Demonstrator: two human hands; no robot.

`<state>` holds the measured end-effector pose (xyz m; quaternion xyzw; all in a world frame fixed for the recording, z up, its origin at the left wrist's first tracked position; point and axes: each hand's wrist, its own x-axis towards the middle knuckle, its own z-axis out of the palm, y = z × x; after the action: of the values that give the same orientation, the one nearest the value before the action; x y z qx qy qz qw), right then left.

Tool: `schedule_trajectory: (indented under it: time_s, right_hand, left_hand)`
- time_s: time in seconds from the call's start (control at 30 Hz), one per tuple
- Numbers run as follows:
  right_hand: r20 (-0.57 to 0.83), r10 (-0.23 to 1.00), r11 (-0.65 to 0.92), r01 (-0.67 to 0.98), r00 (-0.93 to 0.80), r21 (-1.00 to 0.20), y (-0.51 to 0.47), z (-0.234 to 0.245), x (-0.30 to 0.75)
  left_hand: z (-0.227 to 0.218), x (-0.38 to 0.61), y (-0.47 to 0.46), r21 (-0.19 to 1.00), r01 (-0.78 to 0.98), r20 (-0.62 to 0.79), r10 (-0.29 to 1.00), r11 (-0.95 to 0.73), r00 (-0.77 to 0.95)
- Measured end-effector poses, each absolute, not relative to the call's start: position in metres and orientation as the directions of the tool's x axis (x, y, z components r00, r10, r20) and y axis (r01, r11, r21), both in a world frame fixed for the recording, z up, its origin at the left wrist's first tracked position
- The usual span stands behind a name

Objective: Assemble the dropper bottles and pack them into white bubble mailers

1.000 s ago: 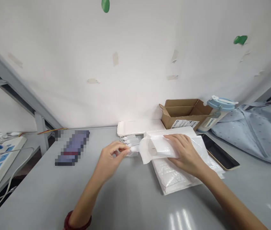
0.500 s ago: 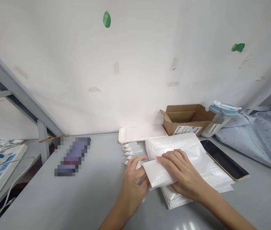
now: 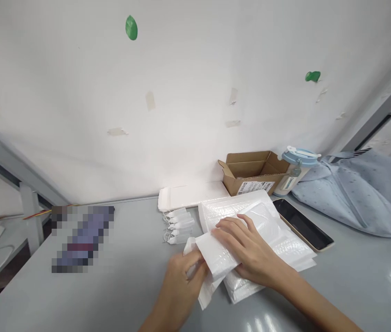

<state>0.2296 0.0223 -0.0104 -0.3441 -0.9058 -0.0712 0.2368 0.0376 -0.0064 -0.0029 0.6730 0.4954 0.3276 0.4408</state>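
A white bubble mailer (image 3: 216, 258) is held up between my two hands. My right hand (image 3: 249, 251) is closed on its right part, fingers over the top and thumb hidden beneath. At its left end, my left hand (image 3: 183, 279) pinches the mailer by its open flap; the fingertips are partly hidden in the folds. Under the held mailer lies a stack of similar bubble mailers (image 3: 297, 251). Just beyond my left hand, several small whitish tube-like pieces (image 3: 180, 226) with thin loops lie in a row on the grey table (image 3: 129, 286).
Against the wall stand a flat white pack (image 3: 195, 196), an open cardboard box (image 3: 251, 177) and a cup with a blue lid (image 3: 294, 170). A phone (image 3: 302, 223) lies right of the mailers, near a light blue fabric bag (image 3: 351, 198). A blurred-out object (image 3: 85, 237) lies left.
The view has turned right, so the scene sits further left. The mailer's flap now spreads wider and hangs down by my left hand, whose fingers have moved into its folds. My right hand keeps its hold.
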Motion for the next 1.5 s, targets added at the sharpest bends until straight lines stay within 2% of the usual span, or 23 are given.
schedule_trajectory:
  time_s: [0.17,0.33,0.4,0.47,0.6,0.77,0.87,0.93,1.07,1.17,1.3,1.37,1.43,1.5]
  right_hand:
    - [0.456,0.578,0.762,0.647,-0.677,-0.007,0.019,-0.01,0.223]
    - [0.563,0.476,0.711,0.672,-0.676,0.206,0.019,-0.01,0.219]
    - [0.6,0.441,0.684,0.683,-0.667,0.256,0.02,-0.01,0.219]
    - [0.641,0.419,0.679,0.691,-0.643,0.249,0.021,-0.011,0.22]
    - [0.752,0.389,0.676,0.72,-0.532,0.16,0.025,-0.009,0.227]
    - [0.807,0.393,0.657,0.749,-0.44,0.089,0.034,-0.006,0.241]
    - [0.817,0.393,0.655,0.752,-0.421,0.073,0.036,-0.004,0.246]
    - [0.816,0.396,0.65,0.756,-0.421,0.074,0.036,-0.004,0.248]
    - [0.792,0.393,0.65,0.751,-0.467,0.12,0.033,-0.004,0.243]
    - [0.764,0.385,0.664,0.731,-0.518,0.161,0.028,-0.005,0.233]
    - [0.764,0.32,0.699,0.684,-0.561,0.209,0.019,-0.007,0.223]
    - [0.772,0.287,0.717,0.662,-0.567,0.219,0.014,-0.007,0.221]
    - [0.774,0.281,0.727,0.652,-0.568,0.215,0.01,-0.005,0.221]
    - [0.778,0.297,0.727,0.659,-0.553,0.19,0.008,-0.001,0.223]
  left_hand:
    - [-0.007,0.038,-0.007,0.909,0.4,0.004,0.961,-0.119,0.277]
    - [-0.005,0.035,-0.005,0.94,0.339,-0.039,0.975,-0.038,0.218]
    - [-0.003,0.032,-0.005,0.959,0.282,-0.049,0.975,-0.015,0.218]
    - [0.0,0.03,-0.006,0.979,0.205,-0.024,0.977,-0.02,0.212]
    - [0.003,0.029,-0.011,0.989,0.095,0.098,0.986,-0.112,0.136]
    - [0.001,0.033,-0.016,0.954,0.094,0.276,0.958,-0.283,0.084]
    - [-0.002,0.035,-0.016,0.904,0.229,0.364,0.931,-0.361,0.029]
    - [-0.005,0.036,-0.014,0.817,0.355,0.482,0.876,-0.455,0.013]
    - [-0.012,0.04,-0.011,0.468,0.531,0.773,0.618,-0.706,0.14]
    - [-0.018,0.042,-0.01,0.321,0.582,0.806,0.538,-0.747,0.246]
    - [-0.029,0.043,-0.009,0.272,0.594,0.766,0.544,-0.757,0.342]
    - [-0.031,0.042,-0.009,0.274,0.603,0.775,0.543,-0.749,0.322]
    - [-0.03,0.043,-0.01,0.312,0.628,0.785,0.566,-0.713,0.253]
    - [-0.029,0.045,-0.012,0.398,0.621,0.756,0.625,-0.675,0.195]
